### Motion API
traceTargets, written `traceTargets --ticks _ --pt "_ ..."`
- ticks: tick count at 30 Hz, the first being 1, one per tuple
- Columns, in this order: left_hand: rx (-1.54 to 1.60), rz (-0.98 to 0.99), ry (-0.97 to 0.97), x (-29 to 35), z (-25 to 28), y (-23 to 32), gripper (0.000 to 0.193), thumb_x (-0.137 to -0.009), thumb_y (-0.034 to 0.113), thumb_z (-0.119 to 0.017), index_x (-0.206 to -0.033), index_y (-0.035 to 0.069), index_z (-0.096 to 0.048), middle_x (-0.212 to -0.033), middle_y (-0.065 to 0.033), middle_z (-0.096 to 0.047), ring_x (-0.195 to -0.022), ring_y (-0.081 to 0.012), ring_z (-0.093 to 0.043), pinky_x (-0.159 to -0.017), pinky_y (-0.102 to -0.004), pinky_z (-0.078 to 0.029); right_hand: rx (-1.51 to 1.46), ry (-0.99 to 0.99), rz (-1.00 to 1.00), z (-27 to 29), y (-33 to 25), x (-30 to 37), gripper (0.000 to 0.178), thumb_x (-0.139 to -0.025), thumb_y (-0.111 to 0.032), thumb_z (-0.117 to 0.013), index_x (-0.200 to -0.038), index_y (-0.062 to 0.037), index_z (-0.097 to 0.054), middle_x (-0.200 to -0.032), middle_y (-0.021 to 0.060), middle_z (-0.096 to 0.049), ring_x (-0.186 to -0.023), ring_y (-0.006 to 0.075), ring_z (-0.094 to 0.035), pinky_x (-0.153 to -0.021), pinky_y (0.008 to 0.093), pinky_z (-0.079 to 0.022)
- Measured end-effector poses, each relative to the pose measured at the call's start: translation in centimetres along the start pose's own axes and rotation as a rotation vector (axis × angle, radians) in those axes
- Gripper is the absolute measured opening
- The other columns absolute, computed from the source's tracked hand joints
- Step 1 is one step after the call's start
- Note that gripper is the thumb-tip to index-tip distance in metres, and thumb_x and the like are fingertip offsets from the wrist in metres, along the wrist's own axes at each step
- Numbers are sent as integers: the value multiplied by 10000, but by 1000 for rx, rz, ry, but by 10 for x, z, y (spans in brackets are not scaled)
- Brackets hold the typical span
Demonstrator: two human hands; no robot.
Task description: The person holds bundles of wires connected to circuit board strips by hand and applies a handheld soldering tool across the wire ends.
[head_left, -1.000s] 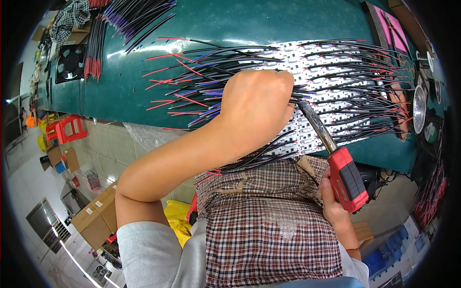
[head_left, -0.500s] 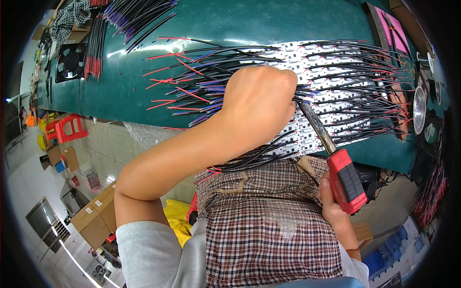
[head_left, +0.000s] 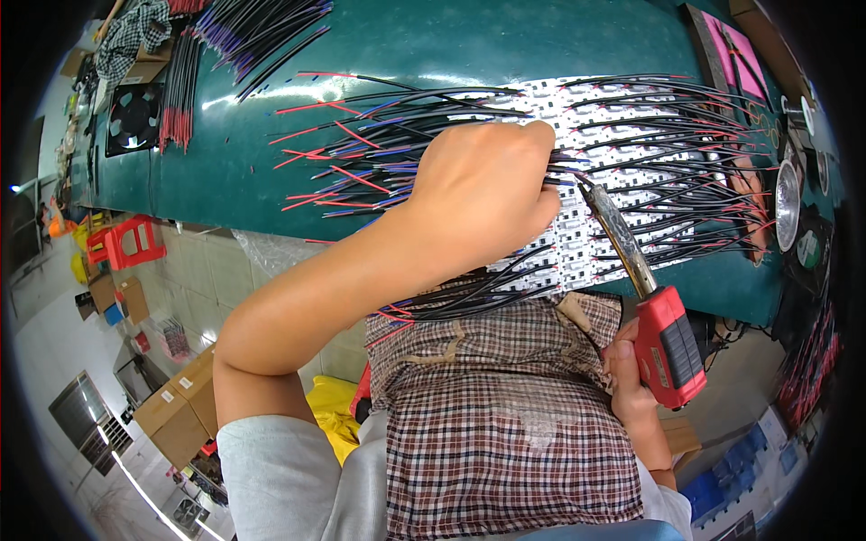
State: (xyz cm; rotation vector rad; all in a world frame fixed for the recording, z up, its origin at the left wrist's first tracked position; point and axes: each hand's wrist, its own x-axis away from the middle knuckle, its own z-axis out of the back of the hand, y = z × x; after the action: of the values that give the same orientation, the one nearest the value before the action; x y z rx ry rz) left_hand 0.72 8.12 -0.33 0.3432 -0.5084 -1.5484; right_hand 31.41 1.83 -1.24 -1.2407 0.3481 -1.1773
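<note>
White circuit boards (head_left: 570, 140), number unclear, on green table (head_left: 433, 41); black wires (head_left: 388, 171) too many to count. One red-black soldering iron (head_left: 669, 347), tip over boards. One fan (head_left: 133, 117), far left. Left hand (head_left: 487, 176) bent inward, hiding wires; fingertip grip unseen. Right hand (head_left: 629, 383) grasps iron's handle.

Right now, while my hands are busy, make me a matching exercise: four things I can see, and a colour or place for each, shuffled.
Things:
1. soldering iron
2. table
3. circuit boards
4. square fan

Descriptions:
A. white
B. black
C. held in the right hand
D. green

Right pairs: 1-C, 2-D, 3-A, 4-B.
</note>
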Motion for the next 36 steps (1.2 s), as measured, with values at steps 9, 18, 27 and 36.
traceTargets --ticks 9,18,27,36 --pt "42 64 6 6 18 0 146 -886 116 -567 -973 3 -598 -755 -198 -638 -737 -400 -620 -666 -465 -477 -121 14 -37 -3 -12 -2 129 -927 -98 -609 -1029 -22 -586 -782 30 -568 -675 111 -547 -629 278 -451" --pt "-37 -127 520 44 73 39 58 -858 15 -674 -901 11 -635 -792 -100 -651 -698 -190 -652 -646 -278 -498 -77 37 -74 4 -10 7 132 -910 -33 -605 -1039 -14 -587 -805 37 -570 -686 109 -555 -637 271 -463" --pt "100 144 322 57 -6 51 120 -783 113 -721 -819 48 -626 -696 -93 -632 -593 -268 -628 -547 -364 -479 -37 87 -41 -3 5 12 249 -879 -37 -646 -1124 3 -631 -1003 118 -662 -897 205 -650 -750 321 -513" --pt "100 254 289 32 -27 25 147 -735 118 -705 -814 12 -642 -711 -145 -672 -634 -297 -672 -590 -376 -516 28 62 20 -8 2 3 188 -826 -58 -693 -998 6 -654 -865 117 -654 -759 260 -654 -684 348 -517"
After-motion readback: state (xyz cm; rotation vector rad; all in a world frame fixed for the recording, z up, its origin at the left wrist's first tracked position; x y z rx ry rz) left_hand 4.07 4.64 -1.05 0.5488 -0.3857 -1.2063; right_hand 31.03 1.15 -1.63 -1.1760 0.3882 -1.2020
